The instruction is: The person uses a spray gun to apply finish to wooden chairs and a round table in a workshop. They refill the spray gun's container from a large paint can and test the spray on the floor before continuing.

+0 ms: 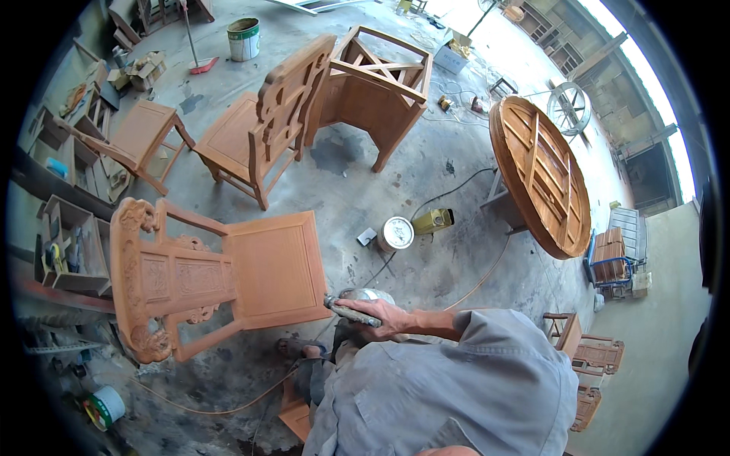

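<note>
My right hand is closed around a dusty grey hand tool, its dark tip at the front edge of a carved wooden chair. The chair has a flat panelled seat and a carved back, which leans away to the left. Just beyond my fingers shows a pale rounded thing, partly hidden by the hand. The tool's exact kind is hard to make out. My left hand is not in view; a grey shirt fills the lower part of the picture.
A white tub and a yellow-green tin stand on the floor ahead. More wooden chairs, an upturned wooden stand and a tilted round tabletop stand around. Hoses cross the concrete. Wooden boxes line the left.
</note>
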`<action>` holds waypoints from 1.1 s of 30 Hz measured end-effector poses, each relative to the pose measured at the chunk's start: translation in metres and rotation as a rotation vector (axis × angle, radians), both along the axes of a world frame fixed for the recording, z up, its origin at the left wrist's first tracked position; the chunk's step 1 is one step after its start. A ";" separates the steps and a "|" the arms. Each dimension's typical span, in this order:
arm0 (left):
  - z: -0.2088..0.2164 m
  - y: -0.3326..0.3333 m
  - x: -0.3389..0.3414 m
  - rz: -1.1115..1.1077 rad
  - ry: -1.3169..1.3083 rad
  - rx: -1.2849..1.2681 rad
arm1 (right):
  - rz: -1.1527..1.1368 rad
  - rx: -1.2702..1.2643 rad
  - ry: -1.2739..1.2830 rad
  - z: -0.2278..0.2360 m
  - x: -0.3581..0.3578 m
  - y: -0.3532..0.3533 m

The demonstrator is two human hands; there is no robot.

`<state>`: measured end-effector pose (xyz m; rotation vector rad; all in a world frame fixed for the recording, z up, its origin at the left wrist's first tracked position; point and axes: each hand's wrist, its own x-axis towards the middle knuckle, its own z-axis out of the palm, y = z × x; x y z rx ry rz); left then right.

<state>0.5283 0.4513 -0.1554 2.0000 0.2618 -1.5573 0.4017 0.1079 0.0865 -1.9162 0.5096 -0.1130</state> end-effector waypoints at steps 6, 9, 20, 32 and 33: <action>-0.001 0.059 0.035 0.111 -0.002 0.053 | 0.101 0.168 0.064 0.021 0.026 0.036; 0.001 0.069 0.036 0.174 -0.001 0.068 | 0.157 0.204 0.118 0.025 0.031 0.033; 0.082 0.171 -0.094 0.474 -0.125 0.302 | 0.266 0.158 0.086 -0.005 0.084 0.044; 0.069 0.270 -0.140 0.547 -0.005 0.464 | 0.516 0.206 0.195 0.013 0.184 0.085; 0.045 0.264 -0.091 0.611 -0.079 0.373 | 0.431 0.245 0.200 0.010 0.186 0.091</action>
